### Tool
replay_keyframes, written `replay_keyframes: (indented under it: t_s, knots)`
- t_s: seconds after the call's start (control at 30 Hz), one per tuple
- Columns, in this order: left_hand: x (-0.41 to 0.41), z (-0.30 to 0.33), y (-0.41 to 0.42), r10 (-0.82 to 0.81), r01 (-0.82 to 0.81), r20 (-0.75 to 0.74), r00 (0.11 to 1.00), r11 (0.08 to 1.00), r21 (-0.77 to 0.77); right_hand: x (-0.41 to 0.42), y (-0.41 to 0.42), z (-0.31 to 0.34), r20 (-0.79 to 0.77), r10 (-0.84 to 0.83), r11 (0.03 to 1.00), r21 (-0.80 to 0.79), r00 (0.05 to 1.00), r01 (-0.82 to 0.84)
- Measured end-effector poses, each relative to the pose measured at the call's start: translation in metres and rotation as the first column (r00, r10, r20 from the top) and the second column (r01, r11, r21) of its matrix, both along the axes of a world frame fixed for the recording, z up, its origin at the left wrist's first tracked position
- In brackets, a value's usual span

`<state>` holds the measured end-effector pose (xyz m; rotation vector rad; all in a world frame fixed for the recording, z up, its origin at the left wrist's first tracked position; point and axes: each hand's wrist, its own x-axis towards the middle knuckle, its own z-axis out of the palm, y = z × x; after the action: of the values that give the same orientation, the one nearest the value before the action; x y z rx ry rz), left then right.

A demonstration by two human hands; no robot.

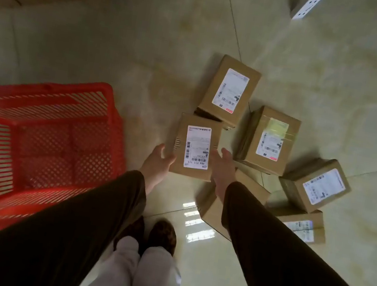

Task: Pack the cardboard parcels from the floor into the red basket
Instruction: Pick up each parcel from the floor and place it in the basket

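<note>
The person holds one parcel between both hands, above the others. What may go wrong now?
1. The held parcel is only pinched at its sides by the left hand and right hand; it may slip and fall on the parcels below.
2. The red basket stands off to the left, so the carry crosses open floor.
3. A parcel near the feet could trip the person.

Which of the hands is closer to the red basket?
The left. The left hand holds the left side of a labelled parcel, just right of the red basket. The right hand is at the parcel's right side, farther from the basket.
</note>
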<state>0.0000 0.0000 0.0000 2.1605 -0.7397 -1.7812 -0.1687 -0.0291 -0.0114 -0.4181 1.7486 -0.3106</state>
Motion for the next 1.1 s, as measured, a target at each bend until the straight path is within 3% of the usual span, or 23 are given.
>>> replay_keyframes:
  t_s: [0.13, 0.37, 0.67, 0.9, 1.1]
  knots:
    - [-0.008, -0.028, -0.007, -0.038, 0.039, -0.037, 0.999, 0.999, 0.016, -0.001, -0.004, -0.034, -0.007, -0.067, 0.996, 0.06, 0.998, 0.068]
    - [-0.02, -0.026, -0.012, -0.014, 0.015, -0.151, 0.988, 1.0, 0.005, 0.0, 0.006, -0.047, 0.002, 0.011, 1.0, 0.011, 1.0, -0.011]
    - [-0.005, 0.067, 0.016, 0.11, -0.13, -0.136, 0.985, 0.981, -0.143, 0.012, 0.019, 0.078, -0.08, -0.029, 0.955, -0.298, 0.996, 0.004]
    - [0.039, 0.161, 0.035, 0.23, -0.262, -0.142, 0.963, 0.925, -0.275, 0.061, 0.029, 0.182, -0.076, -0.029, 0.897, -0.441, 0.997, -0.007]
    - [0.124, 0.208, 0.067, 0.369, -0.419, -0.207, 0.906, 0.853, -0.312, 0.15, 0.052, 0.208, -0.057, 0.011, 0.885, -0.465, 0.998, -0.036]
